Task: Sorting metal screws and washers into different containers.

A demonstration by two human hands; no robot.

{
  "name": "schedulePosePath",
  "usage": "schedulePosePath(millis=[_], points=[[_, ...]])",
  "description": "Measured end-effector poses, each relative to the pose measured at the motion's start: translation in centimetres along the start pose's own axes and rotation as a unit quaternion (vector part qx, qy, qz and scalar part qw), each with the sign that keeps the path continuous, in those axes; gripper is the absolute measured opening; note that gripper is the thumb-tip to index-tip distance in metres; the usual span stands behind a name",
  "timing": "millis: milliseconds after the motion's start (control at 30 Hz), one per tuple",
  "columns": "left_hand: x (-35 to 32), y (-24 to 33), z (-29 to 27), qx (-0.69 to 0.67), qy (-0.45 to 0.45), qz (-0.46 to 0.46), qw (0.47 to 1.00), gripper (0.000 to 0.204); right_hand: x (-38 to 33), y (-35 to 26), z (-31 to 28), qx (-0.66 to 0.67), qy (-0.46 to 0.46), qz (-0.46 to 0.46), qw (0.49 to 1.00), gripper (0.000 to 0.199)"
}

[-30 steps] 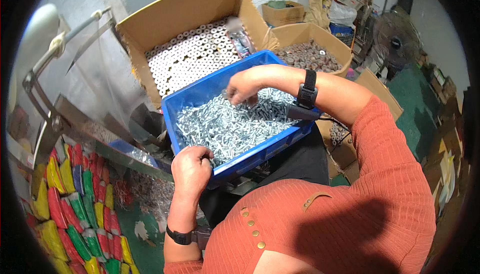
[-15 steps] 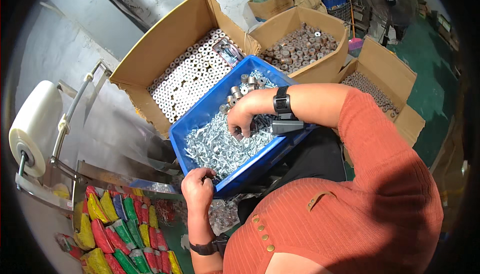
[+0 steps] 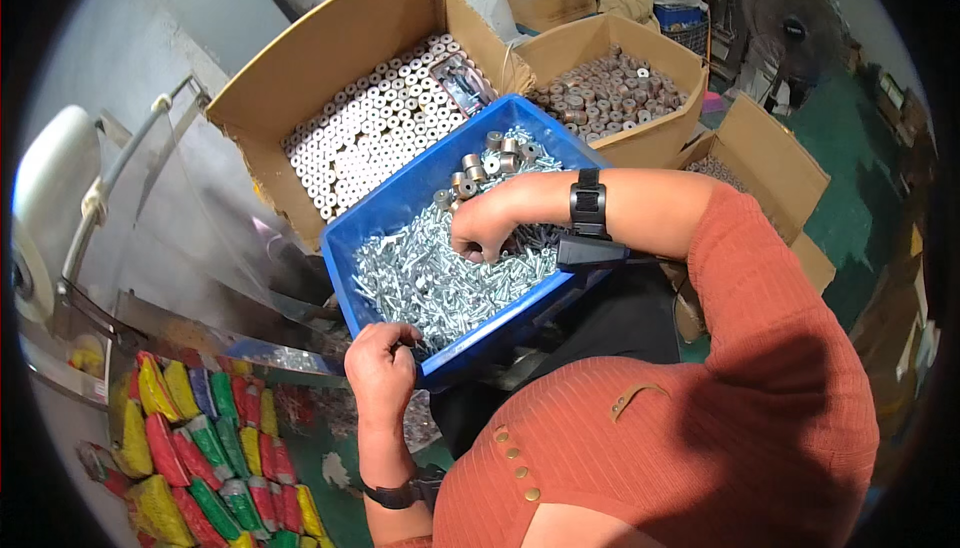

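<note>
Bin count: one blue bin, tilted across the lap. Inside it, roughly ten squat metal cylinders, partly overlapping so not exact, plus silvery screws, far too many to count. Around it, at least four cardboard boxes: big one full of white-ended cylinders, one of brownish cylinders, one with open flaps at right, one small at the back. One fan, one film roll, two wristbands. Screws lie under and around the right hand's fingertips, touching them; metal cylinders sit just beyond its knuckles, toward the bin's far corner. Right hand has fingers curled down into the heap, tips partly hidden; can't tell if anything is pinched. Its forearm comes across from the right, roughly level, wrist over the bin, elbow out. Left hand is clenched on the bin's near-left corner, thumb side toward the screws, knuckles up, forearm rising from the lower edge.
</note>
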State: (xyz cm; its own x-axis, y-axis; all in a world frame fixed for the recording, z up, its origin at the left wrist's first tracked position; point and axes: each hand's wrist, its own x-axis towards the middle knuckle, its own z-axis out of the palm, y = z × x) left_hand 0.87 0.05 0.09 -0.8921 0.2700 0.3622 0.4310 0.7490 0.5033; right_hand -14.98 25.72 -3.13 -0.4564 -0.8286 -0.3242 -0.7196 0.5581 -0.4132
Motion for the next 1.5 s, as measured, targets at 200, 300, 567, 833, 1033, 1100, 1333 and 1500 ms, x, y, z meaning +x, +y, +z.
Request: schedulePosePath(millis=[200,300,567,833,1033,1100,1333,1500], points=[[0.1,-0.8,-0.1,-0.021,0.003,0.034,0.999,0.027,-0.6,0.7,-1.4,0.186,0.123,-0.042,0.974,0.011],[-0.2,-1.4,-0.2,-0.008,0.01,0.05,0.999,0.025,-2.0,0.7,-4.4,0.513,0.17,0.075,0.838,0.029],[-0.3,-2.4,-0.3,-0.036,0.015,0.055,0.998,0.021,5.7,-2.9,-8.6,0.497,0.181,0.125,0.839,0.02],[-0.4,-2.2,-0.1,-0.042,0.023,0.08,0.996,0.02,16.0,-2.0,-4.8,-0.125,0.152,0.201,0.96,0.037],[-0.1,-3.5,1.1,-0.02,0.041,0.098,0.994,0.013,10.8,-2.4,-6.6,-0.086,0.191,0.163,0.964,0.029],[-0.4,-3.7,1.2,-0.039,0.063,0.082,0.994,0.011,9.3,-5.7,-8.0,-0.092,0.202,0.162,0.962,0.028],[-1.1,-4.0,1.6,-0.048,0.127,0.074,0.988,0.01,14.0,-12.0,-11.3,0.223,0.198,0.162,0.941,0.022],[-1.0,-3.2,1.3,-0.035,0.114,0.101,0.988,0.01,16.2,-12.6,-13.2,0.342,0.162,-0.024,0.925,0.021]])
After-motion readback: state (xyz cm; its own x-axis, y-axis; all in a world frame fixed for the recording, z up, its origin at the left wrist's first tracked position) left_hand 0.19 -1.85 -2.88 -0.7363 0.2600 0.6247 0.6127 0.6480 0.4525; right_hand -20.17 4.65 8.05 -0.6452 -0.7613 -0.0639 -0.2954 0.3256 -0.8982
